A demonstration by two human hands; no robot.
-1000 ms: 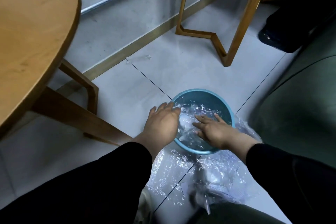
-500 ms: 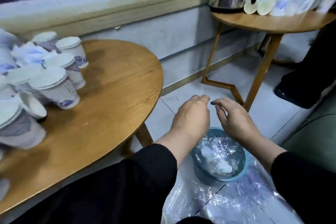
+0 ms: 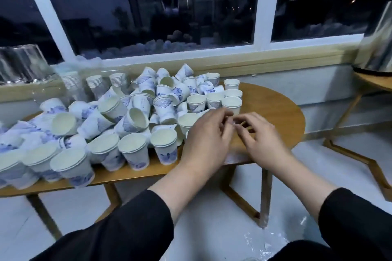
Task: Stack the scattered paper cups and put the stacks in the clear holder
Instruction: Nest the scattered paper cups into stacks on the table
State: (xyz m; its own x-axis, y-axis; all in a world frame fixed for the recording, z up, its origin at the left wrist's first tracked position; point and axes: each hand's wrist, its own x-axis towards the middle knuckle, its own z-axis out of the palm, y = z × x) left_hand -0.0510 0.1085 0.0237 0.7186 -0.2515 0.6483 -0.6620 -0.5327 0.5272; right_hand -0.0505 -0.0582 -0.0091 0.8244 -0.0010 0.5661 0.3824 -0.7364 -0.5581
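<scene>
Scattered white paper cups with blue printed motifs (image 3: 135, 121) lie in a heap across the left and middle of the round wooden table (image 3: 282, 112), some upright, many tipped on their sides, a few already nested in short stacks along the near edge. I judge them very light, thin-walled and easy to crush, so I would take each by the rolled rim or lightly round the upper wall, never squeezing mid-body; nested cups may stick and lift together. Behind the heap, against the window ledge, stands the clear plastic holder (image 3: 70, 82) with taller stacks of cups inside it. My left hand (image 3: 206, 140) hovers over the table's near right edge, fingers loosely bent, close to an upright cup; my right hand (image 3: 262, 137) sits just beside it, fingertips almost meeting the left's. Motion blur hides the fingertips, so I cannot tell whether either hand pinches anything. Outward: black sleeves (image 3: 118, 231), a white-framed dark window (image 3: 262, 4), a second wooden table (image 3: 375, 82) at right, pale floor tiles (image 3: 214, 229).
</scene>
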